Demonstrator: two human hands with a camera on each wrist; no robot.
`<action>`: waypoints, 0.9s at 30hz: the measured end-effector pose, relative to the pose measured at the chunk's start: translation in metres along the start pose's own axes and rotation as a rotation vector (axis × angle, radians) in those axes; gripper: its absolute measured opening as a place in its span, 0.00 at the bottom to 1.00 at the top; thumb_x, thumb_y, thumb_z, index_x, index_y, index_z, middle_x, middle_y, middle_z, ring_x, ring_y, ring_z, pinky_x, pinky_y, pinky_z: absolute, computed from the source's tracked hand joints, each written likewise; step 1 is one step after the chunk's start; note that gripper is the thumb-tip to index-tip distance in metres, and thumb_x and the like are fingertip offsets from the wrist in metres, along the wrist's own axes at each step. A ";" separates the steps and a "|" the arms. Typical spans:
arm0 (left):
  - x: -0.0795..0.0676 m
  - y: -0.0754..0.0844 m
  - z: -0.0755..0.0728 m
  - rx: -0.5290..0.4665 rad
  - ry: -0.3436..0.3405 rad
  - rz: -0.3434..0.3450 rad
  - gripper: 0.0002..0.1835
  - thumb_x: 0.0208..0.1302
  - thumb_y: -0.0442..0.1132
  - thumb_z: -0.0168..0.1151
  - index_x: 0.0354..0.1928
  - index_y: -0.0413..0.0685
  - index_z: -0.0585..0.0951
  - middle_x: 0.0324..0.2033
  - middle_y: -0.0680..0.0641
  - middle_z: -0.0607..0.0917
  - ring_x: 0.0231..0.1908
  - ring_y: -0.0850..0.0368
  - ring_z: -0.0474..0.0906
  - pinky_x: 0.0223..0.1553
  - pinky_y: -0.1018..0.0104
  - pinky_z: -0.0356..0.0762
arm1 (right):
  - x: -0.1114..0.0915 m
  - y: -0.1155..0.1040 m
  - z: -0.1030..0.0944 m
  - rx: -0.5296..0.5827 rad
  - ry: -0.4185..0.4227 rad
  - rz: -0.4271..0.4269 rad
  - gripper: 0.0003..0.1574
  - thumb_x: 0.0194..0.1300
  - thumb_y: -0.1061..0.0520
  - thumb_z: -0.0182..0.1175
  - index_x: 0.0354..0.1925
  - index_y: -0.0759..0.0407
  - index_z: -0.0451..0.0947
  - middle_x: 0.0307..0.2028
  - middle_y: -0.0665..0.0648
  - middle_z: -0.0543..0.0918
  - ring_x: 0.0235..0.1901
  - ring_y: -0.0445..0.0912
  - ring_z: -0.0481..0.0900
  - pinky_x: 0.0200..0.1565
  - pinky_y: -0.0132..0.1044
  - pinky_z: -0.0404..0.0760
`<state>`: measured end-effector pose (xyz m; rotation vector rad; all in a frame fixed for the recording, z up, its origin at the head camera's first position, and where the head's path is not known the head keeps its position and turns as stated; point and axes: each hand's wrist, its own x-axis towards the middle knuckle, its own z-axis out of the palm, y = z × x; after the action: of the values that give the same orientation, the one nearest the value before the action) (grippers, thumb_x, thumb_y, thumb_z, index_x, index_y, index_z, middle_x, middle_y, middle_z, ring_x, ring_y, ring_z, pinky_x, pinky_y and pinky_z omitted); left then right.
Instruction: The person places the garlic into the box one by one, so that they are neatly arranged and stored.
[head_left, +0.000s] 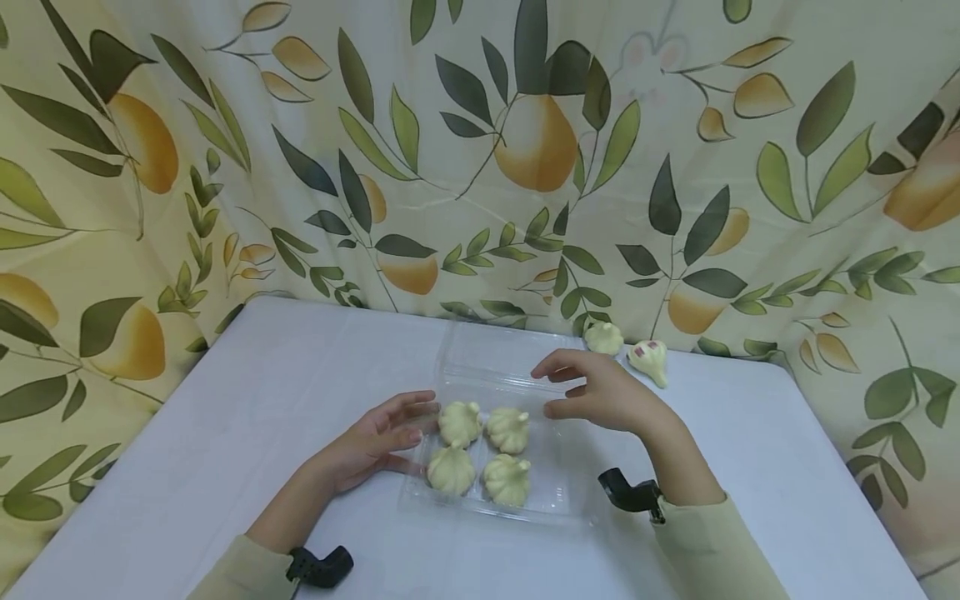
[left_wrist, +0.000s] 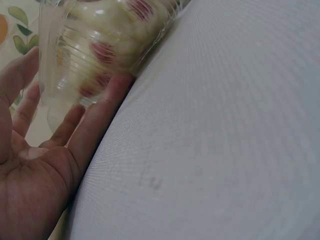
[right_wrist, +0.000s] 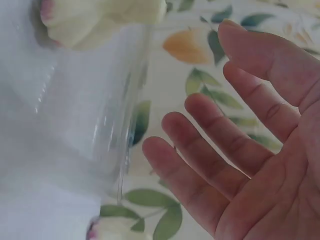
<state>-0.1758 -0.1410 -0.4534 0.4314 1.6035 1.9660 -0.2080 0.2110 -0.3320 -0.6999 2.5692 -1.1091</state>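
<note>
A clear plastic clamshell box [head_left: 551,479] lies on the table with its lid raised at the back. Several pale garlic bulbs [head_left: 507,431] sit in its left and middle part, while the right part holds none. My left hand [head_left: 366,450] rests against the box's left wall, fingers loosely spread; in the left wrist view the fingertips touch the plastic [left_wrist: 52,45], and a bulb with reddish patches [left_wrist: 112,42] shows through it. Over the box's back right corner hovers my right hand [head_left: 600,396], its fingers apart and holding nothing, also in the right wrist view [right_wrist: 255,160].
Two more garlic bulbs stand behind the right hand near the table's back edge, one pale [head_left: 603,338] and one with reddish patches [head_left: 648,358]. A white cloth covers the table [head_left: 300,367]. Behind it hangs a curtain [head_left: 465,233] printed with fruit and leaves.
</note>
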 end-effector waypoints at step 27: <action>0.000 -0.004 0.000 0.010 -0.001 0.006 0.34 0.74 0.33 0.52 0.77 0.49 0.54 0.77 0.40 0.53 0.75 0.37 0.52 0.52 0.40 0.80 | -0.039 0.064 -0.022 0.070 0.670 0.116 0.32 0.64 0.54 0.69 0.64 0.57 0.72 0.59 0.57 0.78 0.57 0.50 0.77 0.48 0.19 0.78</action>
<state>-0.1750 -0.1403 -0.4569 0.4419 1.6134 1.9631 -0.2049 0.2826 -0.3628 -0.1627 3.0225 -1.5945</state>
